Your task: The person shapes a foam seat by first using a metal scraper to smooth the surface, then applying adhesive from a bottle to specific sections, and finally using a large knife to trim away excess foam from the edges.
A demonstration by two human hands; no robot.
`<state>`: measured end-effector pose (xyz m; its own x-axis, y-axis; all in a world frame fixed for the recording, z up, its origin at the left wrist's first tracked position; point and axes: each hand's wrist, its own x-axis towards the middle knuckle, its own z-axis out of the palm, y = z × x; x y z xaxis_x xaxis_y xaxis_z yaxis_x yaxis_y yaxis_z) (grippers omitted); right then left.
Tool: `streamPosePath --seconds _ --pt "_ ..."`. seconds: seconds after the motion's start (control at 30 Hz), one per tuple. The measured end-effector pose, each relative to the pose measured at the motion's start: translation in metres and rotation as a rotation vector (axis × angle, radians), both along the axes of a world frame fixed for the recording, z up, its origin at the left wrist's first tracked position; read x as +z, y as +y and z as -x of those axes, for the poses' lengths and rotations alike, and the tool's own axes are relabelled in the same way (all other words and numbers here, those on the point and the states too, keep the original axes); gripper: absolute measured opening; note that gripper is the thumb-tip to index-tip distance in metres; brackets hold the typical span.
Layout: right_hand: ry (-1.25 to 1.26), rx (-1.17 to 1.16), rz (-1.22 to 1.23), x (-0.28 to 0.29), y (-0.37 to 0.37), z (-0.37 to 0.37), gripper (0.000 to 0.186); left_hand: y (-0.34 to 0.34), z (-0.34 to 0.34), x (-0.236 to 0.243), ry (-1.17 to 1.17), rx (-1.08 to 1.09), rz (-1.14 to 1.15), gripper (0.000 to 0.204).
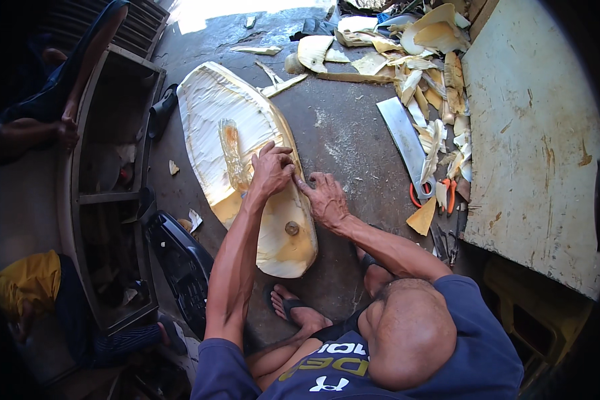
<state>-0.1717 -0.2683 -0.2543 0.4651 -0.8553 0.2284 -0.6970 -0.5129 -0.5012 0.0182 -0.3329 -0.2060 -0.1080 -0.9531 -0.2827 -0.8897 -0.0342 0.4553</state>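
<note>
A long cream foam seat pad [200,140] with a ribbed top and a yellowed near end lies on the floor in front of me. My left hand [271,170] reaches over it, fingers bent and closed on its right rim; the thumb is mostly hidden. Beside that rim is my right hand [327,200], thumb stretched toward the left fingertips and fingers loosely apart. Any small thing between the hands is too hidden to make out. An amber, clear-wrapped bundle [232,150] rests on the pad left of my left hand. Closer to me, a round brown knob [292,228] sits on the foam.
Foam offcuts [380,60] pile up at the far right, with a broad metal blade [404,140] and orange-handled scissors [451,193]. A pale board [533,147] stands right. Leftward are a black plastic seat base [180,267], a metal-framed cabinet [107,199] and another person's hand [67,132].
</note>
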Motion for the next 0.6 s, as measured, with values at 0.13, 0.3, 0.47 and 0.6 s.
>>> streamPosePath --seconds 0.13,0.3,0.47,0.6 --pt "-0.158 0.024 -0.137 0.0 0.007 0.005 0.058 0.0 -0.002 -0.003 -0.006 -0.013 0.02 0.019" --pt "-0.286 0.01 -0.169 -0.009 0.006 0.006 0.05 -0.001 0.0 -0.001 -0.028 -0.007 0.018 0.019" --pt "-0.324 -0.055 -0.208 -0.011 0.011 0.007 0.038 0.002 0.003 0.003 -0.055 -0.003 0.003 0.021" --pt "-0.333 -0.037 -0.222 -0.014 0.008 0.011 0.033 0.0 0.003 0.004 -0.053 -0.013 0.019 0.022"
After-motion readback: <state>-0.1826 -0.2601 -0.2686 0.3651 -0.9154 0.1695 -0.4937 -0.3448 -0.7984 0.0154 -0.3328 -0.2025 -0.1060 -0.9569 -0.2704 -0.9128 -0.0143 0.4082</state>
